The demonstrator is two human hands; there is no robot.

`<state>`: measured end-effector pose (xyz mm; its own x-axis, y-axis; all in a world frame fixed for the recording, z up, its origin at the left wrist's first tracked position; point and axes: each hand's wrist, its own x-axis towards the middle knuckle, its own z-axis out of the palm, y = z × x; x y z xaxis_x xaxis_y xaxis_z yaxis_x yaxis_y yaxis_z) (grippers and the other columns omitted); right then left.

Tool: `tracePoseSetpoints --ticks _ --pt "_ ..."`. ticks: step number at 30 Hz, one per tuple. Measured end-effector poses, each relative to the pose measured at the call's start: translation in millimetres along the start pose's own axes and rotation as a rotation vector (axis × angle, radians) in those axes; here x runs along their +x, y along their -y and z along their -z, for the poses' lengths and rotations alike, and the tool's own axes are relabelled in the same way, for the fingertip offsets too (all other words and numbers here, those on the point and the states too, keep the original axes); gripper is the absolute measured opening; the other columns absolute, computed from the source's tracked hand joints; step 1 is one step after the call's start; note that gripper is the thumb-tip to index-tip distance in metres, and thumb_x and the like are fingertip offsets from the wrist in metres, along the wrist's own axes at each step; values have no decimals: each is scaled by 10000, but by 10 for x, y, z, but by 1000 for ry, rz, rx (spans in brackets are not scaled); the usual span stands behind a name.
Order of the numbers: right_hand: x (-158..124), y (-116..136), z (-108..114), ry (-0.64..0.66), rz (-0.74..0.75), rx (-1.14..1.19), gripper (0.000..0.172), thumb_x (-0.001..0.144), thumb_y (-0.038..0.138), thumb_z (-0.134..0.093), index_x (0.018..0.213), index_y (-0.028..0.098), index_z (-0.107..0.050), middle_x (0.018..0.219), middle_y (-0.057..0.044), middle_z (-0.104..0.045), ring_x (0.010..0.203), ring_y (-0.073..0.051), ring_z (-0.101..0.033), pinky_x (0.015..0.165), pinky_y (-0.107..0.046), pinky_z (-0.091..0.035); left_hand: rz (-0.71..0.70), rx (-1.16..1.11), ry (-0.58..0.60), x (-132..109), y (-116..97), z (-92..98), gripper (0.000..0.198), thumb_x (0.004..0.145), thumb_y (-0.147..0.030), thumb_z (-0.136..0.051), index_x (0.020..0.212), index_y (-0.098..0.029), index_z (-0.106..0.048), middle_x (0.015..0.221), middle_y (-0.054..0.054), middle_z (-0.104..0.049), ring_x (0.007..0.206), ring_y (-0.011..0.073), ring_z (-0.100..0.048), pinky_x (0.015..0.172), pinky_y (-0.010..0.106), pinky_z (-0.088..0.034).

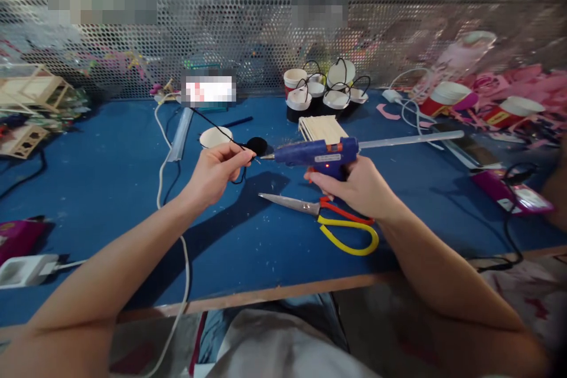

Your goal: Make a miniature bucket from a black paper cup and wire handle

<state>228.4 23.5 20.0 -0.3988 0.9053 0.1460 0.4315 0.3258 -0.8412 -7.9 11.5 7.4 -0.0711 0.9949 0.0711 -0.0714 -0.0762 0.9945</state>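
My left hand (215, 172) pinches a thin black cord (215, 124) between thumb and fingertips; the cord runs up and back to the left. In my right hand (365, 189) is a blue hot glue gun (299, 153) with its small red light lit. Its nozzle points left, close to the left fingertips; whether it touches the cord I cannot tell. A long clear glue stick (411, 140) juts from the gun's rear. Just behind my left hand are a white paper cup (216, 136) and a round black thing (257, 144). Below the gun lie scissors (305, 207) with red and yellow handles.
Several paper cups (297, 97) with black cord handles stand at the back, behind a stack of wooden sticks (322, 128). A white cable (160, 189) crosses the blue table (221, 266) on the left. Red cups (447, 98), pink scraps and a phone-like slab (465, 144) lie right.
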Motion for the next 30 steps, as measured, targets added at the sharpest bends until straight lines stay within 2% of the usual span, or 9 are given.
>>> tracePoseSetpoints --ticks 7,10,16,30 --pt "-5 -29 -88 -90 34 -164 190 727 331 -625 832 175 -651 687 -43 -639 741 -228 -602 563 -328 -496 -8 35 31 0 29 5 185 684 -252 -674 578 -141 -571 543 -22 -511 400 25 -335 401 221 -231" --pt "-8 -26 -98 -111 41 -177 171 725 326 -625 810 180 -654 656 -41 -631 732 -233 -606 561 -331 -497 -7 23 31 1 36 0 183 675 -255 -681 582 -138 -576 550 -20 -523 397 23 -333 398 221 -221" --pt "-10 -25 -118 -101 1 -187 187 721 357 -616 723 171 -630 609 -32 -615 598 -194 -578 535 -323 -486 -3 5 31 -1 40 -4 181 660 -251 -694 588 -133 -578 587 -5 -559 395 18 -336 388 215 -208" --pt "-17 -39 -112 -117 50 -185 217 740 325 -619 873 159 -659 763 -65 -674 839 -256 -628 643 -342 -526 -12 22 36 -2 50 8 179 691 -245 -677 605 -126 -575 617 -3 -567 401 12 -349 387 197 -220"
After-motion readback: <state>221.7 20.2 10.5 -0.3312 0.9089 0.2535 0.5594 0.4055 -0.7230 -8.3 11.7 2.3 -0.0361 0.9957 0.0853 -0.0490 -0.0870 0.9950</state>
